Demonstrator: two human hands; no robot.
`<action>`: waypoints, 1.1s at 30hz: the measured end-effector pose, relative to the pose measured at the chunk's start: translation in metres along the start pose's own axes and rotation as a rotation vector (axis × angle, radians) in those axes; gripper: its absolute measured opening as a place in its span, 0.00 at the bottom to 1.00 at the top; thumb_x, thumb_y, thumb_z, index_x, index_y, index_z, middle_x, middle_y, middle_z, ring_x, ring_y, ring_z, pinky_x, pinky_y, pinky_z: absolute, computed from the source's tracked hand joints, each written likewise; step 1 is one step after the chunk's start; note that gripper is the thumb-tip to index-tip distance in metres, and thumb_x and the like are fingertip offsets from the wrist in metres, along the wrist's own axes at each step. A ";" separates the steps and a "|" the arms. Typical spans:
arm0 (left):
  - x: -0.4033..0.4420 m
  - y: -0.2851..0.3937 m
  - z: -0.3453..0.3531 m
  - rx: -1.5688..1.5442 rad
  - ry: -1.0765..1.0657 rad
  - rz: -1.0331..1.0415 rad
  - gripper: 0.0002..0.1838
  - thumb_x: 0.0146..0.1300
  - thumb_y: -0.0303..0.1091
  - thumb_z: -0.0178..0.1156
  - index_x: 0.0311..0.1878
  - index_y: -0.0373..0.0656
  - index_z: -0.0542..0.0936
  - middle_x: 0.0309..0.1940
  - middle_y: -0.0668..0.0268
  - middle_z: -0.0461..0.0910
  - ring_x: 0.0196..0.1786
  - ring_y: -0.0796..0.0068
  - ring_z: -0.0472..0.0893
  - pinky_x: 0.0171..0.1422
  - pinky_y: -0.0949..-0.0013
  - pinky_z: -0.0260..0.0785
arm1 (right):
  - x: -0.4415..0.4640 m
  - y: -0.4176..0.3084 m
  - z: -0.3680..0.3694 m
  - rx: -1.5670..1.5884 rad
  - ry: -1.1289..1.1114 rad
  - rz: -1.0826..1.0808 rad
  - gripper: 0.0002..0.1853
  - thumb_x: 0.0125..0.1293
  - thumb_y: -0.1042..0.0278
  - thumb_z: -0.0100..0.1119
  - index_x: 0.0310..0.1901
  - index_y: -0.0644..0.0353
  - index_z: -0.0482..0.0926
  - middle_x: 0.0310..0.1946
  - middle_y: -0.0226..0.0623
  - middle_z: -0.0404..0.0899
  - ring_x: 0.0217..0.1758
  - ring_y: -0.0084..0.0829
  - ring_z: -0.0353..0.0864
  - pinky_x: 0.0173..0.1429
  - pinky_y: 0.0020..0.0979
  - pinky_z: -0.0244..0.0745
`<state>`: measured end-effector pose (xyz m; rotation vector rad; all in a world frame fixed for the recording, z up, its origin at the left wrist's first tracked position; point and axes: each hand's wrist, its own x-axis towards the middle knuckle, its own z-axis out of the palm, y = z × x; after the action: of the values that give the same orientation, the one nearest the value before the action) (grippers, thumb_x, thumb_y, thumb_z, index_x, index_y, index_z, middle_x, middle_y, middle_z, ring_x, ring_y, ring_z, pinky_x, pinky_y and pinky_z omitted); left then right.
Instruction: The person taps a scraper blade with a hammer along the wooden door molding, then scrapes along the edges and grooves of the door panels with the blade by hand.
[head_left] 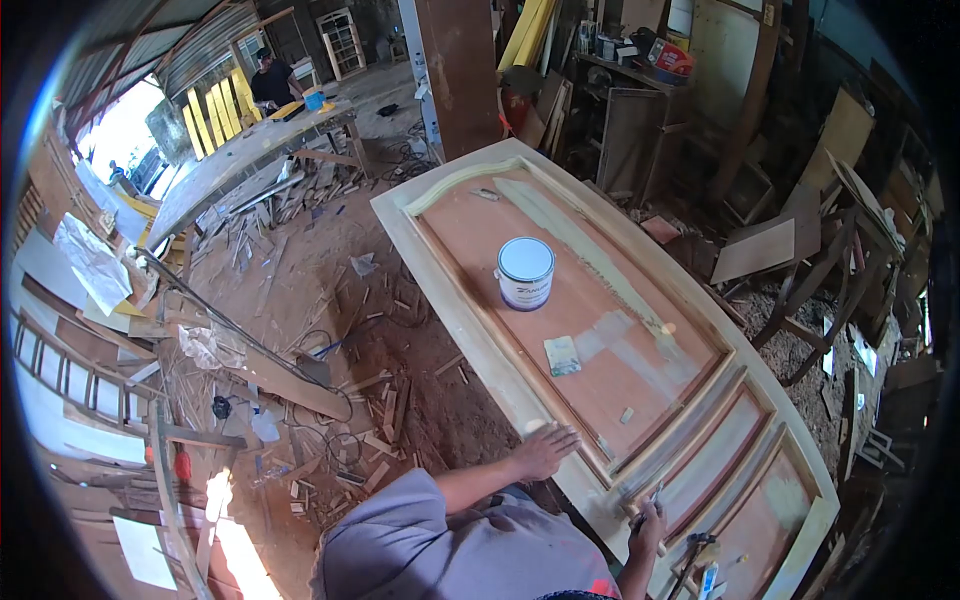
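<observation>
A wooden panelled door (pixel 430 260) lies before me, with raised moldings around its reddish panels. My left hand (pixel 545 452) rests flat on the door's near side rail, fingers stretched out and holding nothing. Near the narrow lower panels, my right hand (pixel 648 525) is closed around a slim tool (pixel 657 493) whose exact kind I cannot make out. A paint can (pixel 526 274) with a pale blue lid stands on the large panel. Close to it lies a small pale green-and-white packet or card (pixel 562 356). Pale filler (pixel 570 235) streaks the panel.
A dark-headed tool (pixel 700 540) and a white-and-blue tube (pixel 709 580) lie on the door's lower end. Wood scraps (pixel 390 410) litter the dirt floor at left. A person (pixel 272 80) is at a far workbench (pixel 230 150). Stacked boards and a cabinet (pixel 635 145) stand beyond the door.
</observation>
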<state>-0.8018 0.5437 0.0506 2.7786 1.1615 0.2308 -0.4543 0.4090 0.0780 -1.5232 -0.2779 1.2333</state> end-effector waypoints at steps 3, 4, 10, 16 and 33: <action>-0.001 -0.023 -0.011 0.006 -0.023 -0.052 0.38 0.74 0.43 0.55 0.86 0.42 0.68 0.88 0.55 0.65 0.91 0.57 0.59 0.95 0.41 0.45 | -0.001 -0.006 0.016 0.011 -0.034 -0.010 0.06 0.81 0.63 0.65 0.47 0.52 0.79 0.25 0.21 0.71 0.17 0.17 0.68 0.18 0.23 0.63; -0.002 -0.027 -0.014 -0.003 -0.021 -0.073 0.37 0.74 0.42 0.55 0.85 0.42 0.70 0.87 0.55 0.66 0.91 0.56 0.61 0.95 0.41 0.47 | -0.005 -0.010 0.019 0.014 -0.050 -0.008 0.07 0.81 0.61 0.65 0.47 0.51 0.79 0.25 0.21 0.70 0.17 0.17 0.68 0.19 0.23 0.63; 0.004 -0.062 -0.023 -0.220 0.194 -0.123 0.26 0.71 0.34 0.60 0.71 0.41 0.80 0.73 0.53 0.79 0.82 0.50 0.73 0.88 0.43 0.60 | -0.005 -0.004 0.031 0.048 0.073 0.103 0.20 0.79 0.38 0.65 0.54 0.46 0.84 0.32 0.21 0.75 0.27 0.19 0.72 0.29 0.27 0.64; 0.026 -0.063 -0.010 -0.227 0.283 -0.181 0.23 0.72 0.40 0.65 0.65 0.37 0.82 0.69 0.47 0.80 0.79 0.44 0.74 0.86 0.40 0.62 | -0.009 0.003 0.025 -0.332 0.161 -0.093 0.21 0.80 0.55 0.69 0.65 0.60 0.85 0.38 0.24 0.79 0.32 0.17 0.71 0.34 0.26 0.68; 0.075 0.050 0.012 -0.584 -0.064 0.545 0.27 0.70 0.34 0.64 0.71 0.34 0.80 0.73 0.49 0.81 0.79 0.47 0.76 0.90 0.45 0.62 | -0.073 0.025 0.002 -0.660 0.368 -0.104 0.38 0.67 0.64 0.82 0.77 0.58 0.78 0.50 0.37 0.89 0.48 0.27 0.84 0.56 0.34 0.81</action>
<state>-0.7128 0.5621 0.0547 2.4652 0.2278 0.4412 -0.4981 0.3483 0.0970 -2.2310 -0.5458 0.7833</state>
